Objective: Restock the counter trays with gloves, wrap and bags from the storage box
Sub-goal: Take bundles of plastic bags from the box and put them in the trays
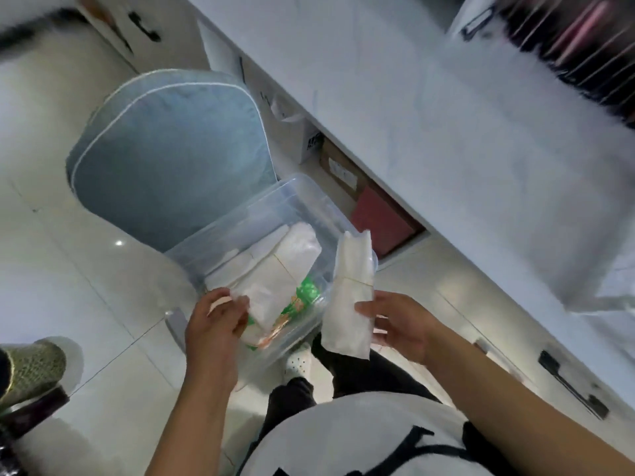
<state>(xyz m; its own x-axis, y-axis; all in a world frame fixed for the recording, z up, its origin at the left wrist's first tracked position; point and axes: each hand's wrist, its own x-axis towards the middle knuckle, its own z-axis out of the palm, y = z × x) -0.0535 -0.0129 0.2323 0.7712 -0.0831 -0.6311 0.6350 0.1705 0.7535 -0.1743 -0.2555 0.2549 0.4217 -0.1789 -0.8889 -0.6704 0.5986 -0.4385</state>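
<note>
Head view, looking steeply down: a clear plastic storage box (275,201) sits on the pale tiled floor, pushed against a blue cushioned chair seat (165,149) on its far-left side, with the white counter (464,132) running diagonally across the upper right. The right hand (398,321) holds a long white packet (350,297) up above the near-right corner of the box; its long axis stands nearly upright in the picture, leaning slightly to the right at the top, one short end pointing toward the counter and the other hanging down toward the person's legs. The packet is soft, flat and white in a clear wrapper, with a faint fold line across its middle and a crumpled top edge; whether it holds gloves or bags cannot be told. The thumb lies on the packet's front face and the other fingers are behind it, so the hand is pinched on its lower half. The left hand (216,324) reaches over the near-left rim of the box, its fingers curled around the near end of a second white packet (275,286) that lies inside, long axis running diagonally from near-left toward far-right. Under that packet shows a package with green and orange print (302,297), and more white packets are stacked toward the box's far side. Below the counter edge, a pink box (381,218) stands on the shelf.
</note>
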